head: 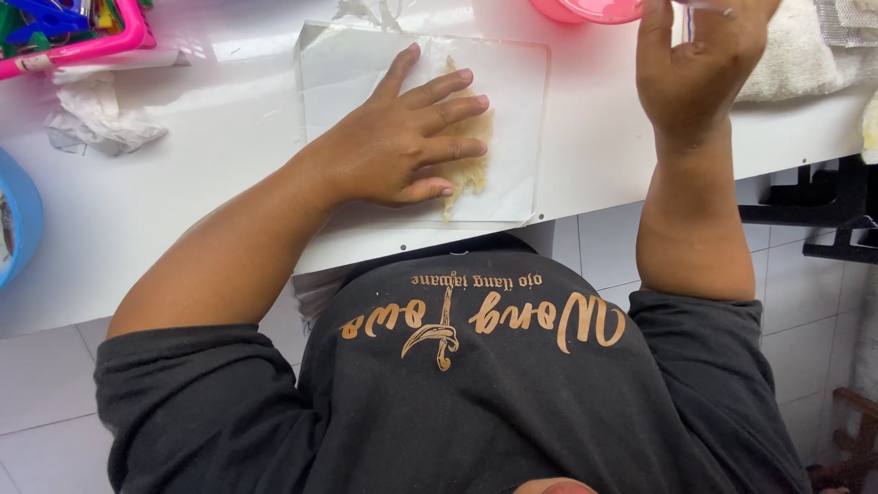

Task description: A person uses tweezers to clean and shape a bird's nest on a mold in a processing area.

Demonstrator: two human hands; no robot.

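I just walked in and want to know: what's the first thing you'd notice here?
First, the left hand pressed flat, fingers spread, on a pale yellowish fibrous piece lying on a clear plastic sheet at the near edge of the white table. Next, the right hand raised at the upper right, pinching a thin tool below a pink round bowl. A crumpled white tissue lies far left.

Clear plate [512, 119]: smooth, glossy, glass-like or acrylic. Patch [471, 137] on it: pale tan, fibrous, matt, rough-edged. Table [183, 201]: white, smooth, slight sheen. Crumpled tissue [96, 114]: thin paper. Pink bowl [585, 9]: shiny plastic. White cloth [796, 55]: coarse, towel-like.
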